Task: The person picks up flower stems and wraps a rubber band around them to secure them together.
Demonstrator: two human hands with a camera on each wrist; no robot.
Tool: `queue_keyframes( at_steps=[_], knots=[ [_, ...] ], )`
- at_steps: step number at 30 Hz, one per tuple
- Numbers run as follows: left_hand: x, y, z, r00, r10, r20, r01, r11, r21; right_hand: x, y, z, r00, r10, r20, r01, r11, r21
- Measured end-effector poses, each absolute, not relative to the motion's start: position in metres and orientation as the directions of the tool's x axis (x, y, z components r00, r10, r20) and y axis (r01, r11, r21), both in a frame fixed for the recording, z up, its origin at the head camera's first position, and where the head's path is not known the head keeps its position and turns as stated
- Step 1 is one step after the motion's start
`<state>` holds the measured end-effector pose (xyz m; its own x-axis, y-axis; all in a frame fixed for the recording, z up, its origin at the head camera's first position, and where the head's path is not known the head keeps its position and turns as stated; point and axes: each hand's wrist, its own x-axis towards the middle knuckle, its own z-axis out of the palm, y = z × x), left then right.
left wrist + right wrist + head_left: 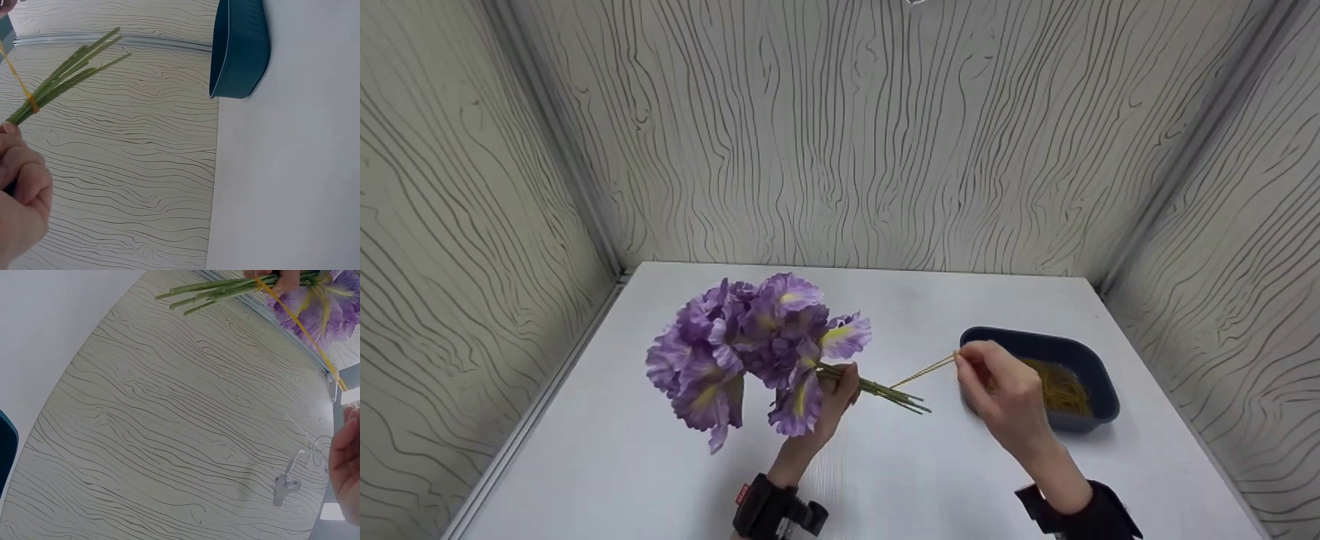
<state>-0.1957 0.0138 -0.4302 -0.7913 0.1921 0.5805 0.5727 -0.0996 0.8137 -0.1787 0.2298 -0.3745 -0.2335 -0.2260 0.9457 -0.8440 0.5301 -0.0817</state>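
Observation:
My left hand grips a bunch of purple artificial irises by the green stems, just under the blooms. The flower heads point left and the cut stem ends stick out to the right. A yellow rubber band loops round the stems beyond the left fist. Its other end is pinched between the thumb and fingertips of my right hand, which pulls it taut up and to the right. In the right wrist view the stretched band runs from the stems to the right fingers.
A dark blue bin stands at the right of the white table, behind the right hand, with many yellow rubber bands inside. Wood-patterned panels enclose the table at the back and sides. A clear clip hangs overhead.

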Motion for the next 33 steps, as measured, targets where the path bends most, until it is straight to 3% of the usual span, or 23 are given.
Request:
queue_keyframes(
  at_steps=[6,7,8,9,13,14,16,20,28,33],
  knots=[
    [-0.193,0.008,-0.427,-0.702,0.291,0.65,0.657,-0.088,0.749,-0.188,0.238,-0.374,-0.245,-0.212,0.946,-0.85,0.516,-0.105],
    [-0.193,0.007,-0.429,-0.682,0.297,0.669,0.691,-0.042,0.722,-0.19,0.24,-0.375,-0.249,-0.212,0.945,-0.849,0.517,-0.107],
    [-0.194,0.006,-0.432,-0.622,0.33,0.71,0.768,0.086,0.634,-0.192,0.241,-0.376,-0.254,-0.212,0.944,-0.847,0.519,-0.112],
    [-0.194,0.005,-0.432,-0.605,0.344,0.718,0.793,0.181,0.581,-0.194,0.242,-0.377,-0.262,-0.212,0.941,-0.845,0.521,-0.117],
    [-0.192,0.005,-0.43,-0.546,0.368,0.753,0.838,0.246,0.487,-0.2,0.245,-0.378,-0.304,-0.205,0.931,-0.833,0.531,-0.155],
    [-0.19,0.005,-0.427,-0.563,0.382,0.733,0.825,0.2,0.529,-0.201,0.245,-0.378,-0.315,-0.202,0.927,-0.83,0.532,-0.167],
    [-0.187,0.005,-0.422,-0.657,0.368,0.658,0.703,-0.016,0.711,-0.204,0.246,-0.38,-0.34,-0.196,0.92,-0.825,0.531,-0.192],
    [-0.184,0.005,-0.417,-0.719,0.42,0.554,0.581,-0.074,0.81,-0.21,0.248,-0.382,-0.371,-0.193,0.908,-0.822,0.523,-0.225],
    [-0.182,0.007,-0.414,-0.742,0.492,0.455,0.374,-0.26,0.89,-0.219,0.244,-0.391,-0.401,-0.207,0.893,-0.827,0.501,-0.255],
    [-0.181,0.007,-0.413,-0.716,0.534,0.449,0.32,-0.321,0.891,-0.226,0.243,-0.405,-0.452,-0.2,0.869,-0.811,0.496,-0.308]
  ],
)
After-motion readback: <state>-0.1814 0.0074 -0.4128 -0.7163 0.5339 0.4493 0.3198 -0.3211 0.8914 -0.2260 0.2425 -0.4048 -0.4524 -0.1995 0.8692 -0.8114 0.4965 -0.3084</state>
